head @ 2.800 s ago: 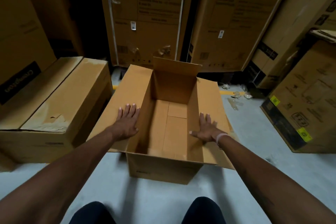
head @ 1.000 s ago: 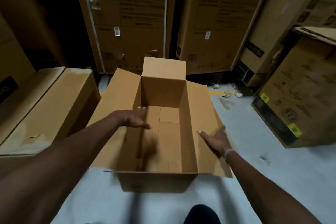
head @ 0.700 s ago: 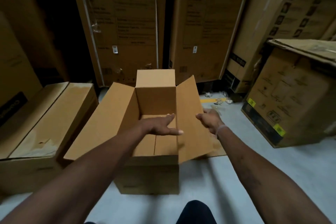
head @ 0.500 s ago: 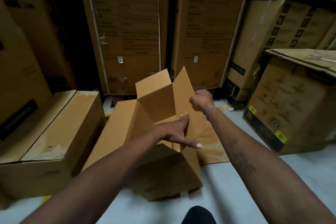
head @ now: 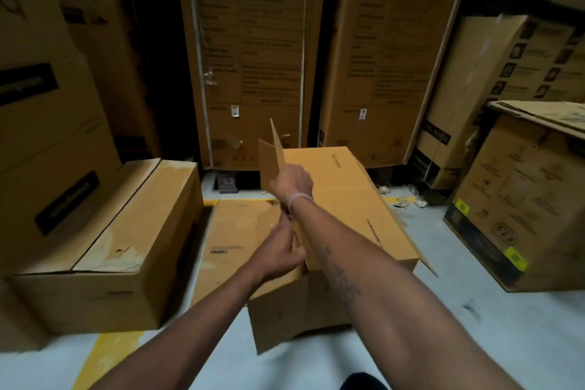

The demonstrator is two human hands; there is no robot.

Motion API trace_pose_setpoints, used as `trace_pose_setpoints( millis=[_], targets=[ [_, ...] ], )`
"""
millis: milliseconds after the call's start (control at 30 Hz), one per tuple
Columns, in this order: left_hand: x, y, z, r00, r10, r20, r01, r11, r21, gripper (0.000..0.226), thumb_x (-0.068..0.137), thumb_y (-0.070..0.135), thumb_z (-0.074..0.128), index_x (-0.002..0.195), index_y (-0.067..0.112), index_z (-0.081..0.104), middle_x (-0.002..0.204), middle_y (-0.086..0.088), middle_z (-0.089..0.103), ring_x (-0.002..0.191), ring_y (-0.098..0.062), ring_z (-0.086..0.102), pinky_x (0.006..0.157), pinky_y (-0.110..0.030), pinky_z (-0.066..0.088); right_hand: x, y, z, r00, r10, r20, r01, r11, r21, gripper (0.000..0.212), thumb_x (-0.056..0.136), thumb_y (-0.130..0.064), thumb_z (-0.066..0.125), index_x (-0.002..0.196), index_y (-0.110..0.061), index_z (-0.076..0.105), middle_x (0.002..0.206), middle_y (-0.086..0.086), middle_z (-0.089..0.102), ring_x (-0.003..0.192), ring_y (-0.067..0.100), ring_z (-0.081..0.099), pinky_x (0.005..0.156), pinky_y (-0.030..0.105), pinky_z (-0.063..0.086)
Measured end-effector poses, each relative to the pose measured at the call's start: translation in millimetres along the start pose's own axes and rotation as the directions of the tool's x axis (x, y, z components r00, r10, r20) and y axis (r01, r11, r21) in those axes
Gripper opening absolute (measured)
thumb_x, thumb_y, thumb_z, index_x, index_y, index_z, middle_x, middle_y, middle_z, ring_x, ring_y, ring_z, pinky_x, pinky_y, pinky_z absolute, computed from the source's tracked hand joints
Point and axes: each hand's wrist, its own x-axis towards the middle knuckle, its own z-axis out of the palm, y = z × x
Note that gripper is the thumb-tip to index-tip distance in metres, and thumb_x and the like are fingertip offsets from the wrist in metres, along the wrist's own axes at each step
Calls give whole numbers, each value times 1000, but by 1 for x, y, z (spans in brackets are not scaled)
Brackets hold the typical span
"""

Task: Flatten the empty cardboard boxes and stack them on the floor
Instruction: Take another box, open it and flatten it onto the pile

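Empty cardboard box (head: 345, 209), on the floor (head: 443, 326) directly right of the closed carton (head: 104, 250), tipped over, long axis running away from the person; right hand (head: 292, 182) gripping its far flap, left hand (head: 280, 252), nearer, clutching its near edge.

L hand (head: 278, 255) motion-blurred, its fingers hidden behind box (head: 345, 199); print on tall cartons (head: 253, 51) unreadable
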Motion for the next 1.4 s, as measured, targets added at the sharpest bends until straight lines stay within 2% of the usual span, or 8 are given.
trace_pose_setpoints(
  millis=[267,467,600,733,900,1167,1300,1400],
  targets=[
    [-26,-63,11,945,-268,-186,265,963,-45,94,89,16,72,161,27,12,163,-5,31,150,-29,33,114,-54,44,-14,61,63,917,4,399,-84,979,185,30,96,-14,53,101,2,77,107,20,76,93,34,70,84,46,58],
    [-10,-69,16,800,-507,-321,390,846,-363,66,85,19,83,135,22,39,124,0,56,123,-27,56,90,-45,53,-29,184,23,951,310,16,-310,949,58,51,95,-40,65,137,-12,58,143,14,49,129,38,49,106,45,46],
    [5,-54,20,825,-477,-303,517,853,64,101,84,29,85,158,20,16,159,-18,28,144,-42,35,113,-56,39,-46,267,4,769,637,-52,-627,768,129,76,91,-61,63,145,-11,43,148,20,38,132,42,41,110,52,41],
    [19,-39,41,965,-236,-116,261,805,533,107,94,41,71,164,21,-7,168,-17,-24,153,-40,-25,126,-57,-4,-56,315,-1,665,733,142,-728,593,344,88,90,-67,60,154,-11,34,155,21,32,139,46,36,111,53,37],
    [43,-7,99,928,-25,372,-224,760,611,99,97,60,57,165,25,-5,168,-12,-24,153,-38,-28,125,-59,-9,-63,335,6,544,776,320,-673,176,718,58,101,-53,47,147,-20,40,149,2,44,135,31,46,110,47,38],
    [44,-17,145,880,-61,471,-313,672,671,106,96,-12,49,161,41,-16,169,-3,-27,155,-35,-23,124,-64,-2,-33,420,53,510,745,431,-379,-255,890,65,80,-7,71,141,-10,48,115,16,65,98,30,71,66,39,62],
    [51,-55,107,911,-27,412,-291,666,687,112,96,-12,50,157,49,-21,170,0,-24,157,-34,-18,124,-65,2,-66,337,26,655,558,509,-324,-401,857,10,102,2,51,106,-4,57,89,13,64,72,25,69,51,28,60],
    [48,-80,67,940,-79,331,-192,679,708,107,95,-16,46,160,48,-11,172,0,-15,158,-32,-11,126,-62,5,-84,286,38,783,388,486,-416,-254,873,8,101,2,53,99,-5,57,90,13,69,88,29,70,57,31,61]
  ],
)
